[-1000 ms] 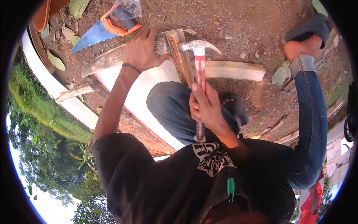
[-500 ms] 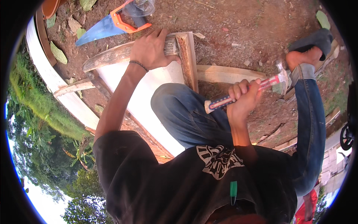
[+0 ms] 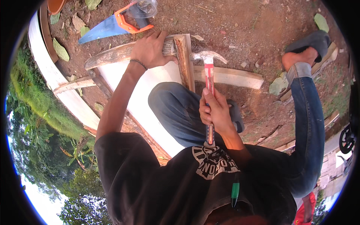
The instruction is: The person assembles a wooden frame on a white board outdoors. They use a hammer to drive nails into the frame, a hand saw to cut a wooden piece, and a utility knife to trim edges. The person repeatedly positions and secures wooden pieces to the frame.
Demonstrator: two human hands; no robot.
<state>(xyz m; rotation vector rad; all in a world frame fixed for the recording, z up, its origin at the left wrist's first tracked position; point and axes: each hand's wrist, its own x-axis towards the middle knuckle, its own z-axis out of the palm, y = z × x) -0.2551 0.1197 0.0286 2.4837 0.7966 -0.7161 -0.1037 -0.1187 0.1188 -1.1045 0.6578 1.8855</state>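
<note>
Clenching around the red-and-blue handle of a steel-headed claw hammer (image 3: 209,77), the right hand (image 3: 215,111) holds it beside the bent, blue-jeaned knee (image 3: 170,103), its head pointing away from the body and just beside a rough brown wooden end board (image 3: 184,62); whether they touch, I cannot tell. Left of that board, the left hand (image 3: 149,49) grasps a curved, bark-covered wooden rail (image 3: 110,56) bordering a flat white panel (image 3: 131,88). Farther out, an orange-handled, blue-bladed handsaw (image 3: 103,30) lies on reddish-brown soil (image 3: 247,26), near a clear round plastic container (image 3: 144,9).
</note>
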